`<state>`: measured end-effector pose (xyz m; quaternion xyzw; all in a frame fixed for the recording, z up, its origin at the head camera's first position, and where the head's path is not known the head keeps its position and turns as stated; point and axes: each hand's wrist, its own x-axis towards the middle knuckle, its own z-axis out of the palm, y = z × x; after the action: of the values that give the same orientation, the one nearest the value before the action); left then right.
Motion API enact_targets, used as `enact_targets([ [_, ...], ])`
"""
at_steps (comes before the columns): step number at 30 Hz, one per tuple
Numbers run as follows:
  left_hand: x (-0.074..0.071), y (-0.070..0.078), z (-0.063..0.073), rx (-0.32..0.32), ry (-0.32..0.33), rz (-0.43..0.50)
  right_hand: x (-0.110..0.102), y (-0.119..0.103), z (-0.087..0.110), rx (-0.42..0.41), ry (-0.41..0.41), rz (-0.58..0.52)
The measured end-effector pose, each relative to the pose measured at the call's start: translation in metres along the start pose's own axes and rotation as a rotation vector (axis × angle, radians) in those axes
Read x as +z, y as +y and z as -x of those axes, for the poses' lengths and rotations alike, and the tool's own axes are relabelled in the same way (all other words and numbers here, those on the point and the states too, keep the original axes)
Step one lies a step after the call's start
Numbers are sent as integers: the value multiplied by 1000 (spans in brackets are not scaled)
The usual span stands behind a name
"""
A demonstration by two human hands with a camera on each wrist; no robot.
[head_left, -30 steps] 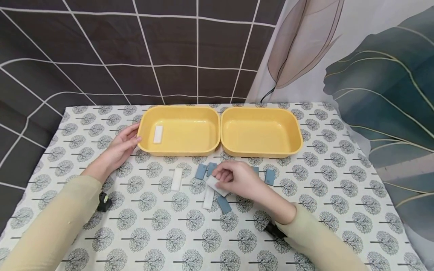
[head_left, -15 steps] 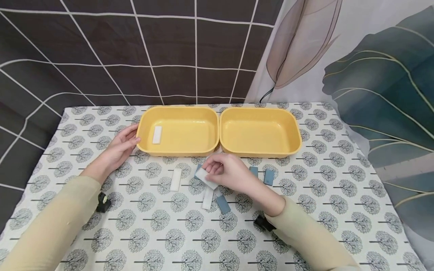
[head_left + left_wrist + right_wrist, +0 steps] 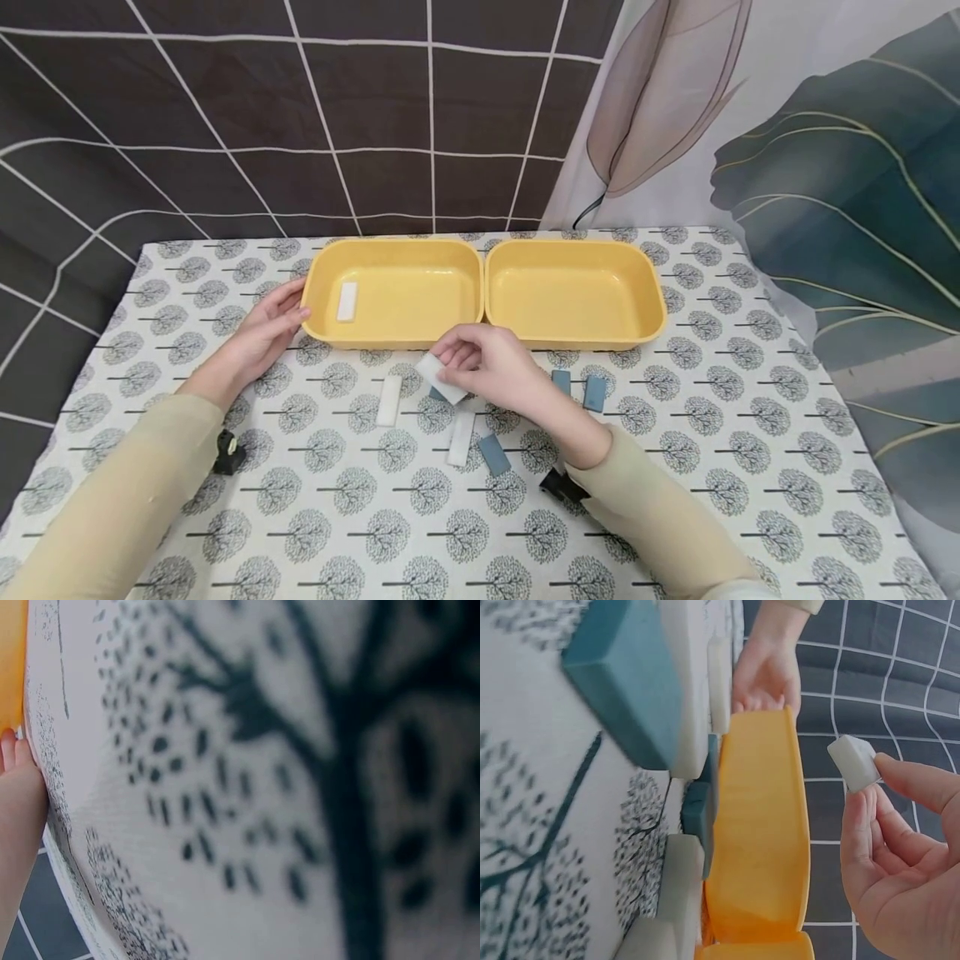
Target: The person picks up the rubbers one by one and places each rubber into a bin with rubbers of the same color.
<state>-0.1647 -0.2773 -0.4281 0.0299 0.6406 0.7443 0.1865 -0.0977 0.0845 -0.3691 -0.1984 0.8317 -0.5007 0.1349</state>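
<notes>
Between thumb and fingertips, my right hand pinches a white rectangular block, raised over the table in front of the left yellow bin. The same block shows tilted in the right wrist view. My left hand rests against that bin's left end, its thumb at the rim. Inside the bin lies one white block. On the cloth are a white block, another white block and a blue block. A further blue block is mostly hidden below the held one.
A second yellow bin stands directly right of the first, with nothing inside. Two blue blocks, one beside the other, lie in front of it. The tree-patterned tablecloth meets a dark gridded backdrop at the back.
My right hand has carried the white block leftward and slightly away from me, toward the left bin. My left hand stays at the bin's end.
</notes>
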Motion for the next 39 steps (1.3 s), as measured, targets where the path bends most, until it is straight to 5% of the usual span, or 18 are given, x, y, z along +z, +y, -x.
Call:
enact_targets([
  [28, 1, -1, 0, 8, 19, 39, 6, -13, -54, 3, 73, -185],
  [39, 1, 0, 0, -8, 22, 23, 9, -18, -74, -1, 112, -162],
])
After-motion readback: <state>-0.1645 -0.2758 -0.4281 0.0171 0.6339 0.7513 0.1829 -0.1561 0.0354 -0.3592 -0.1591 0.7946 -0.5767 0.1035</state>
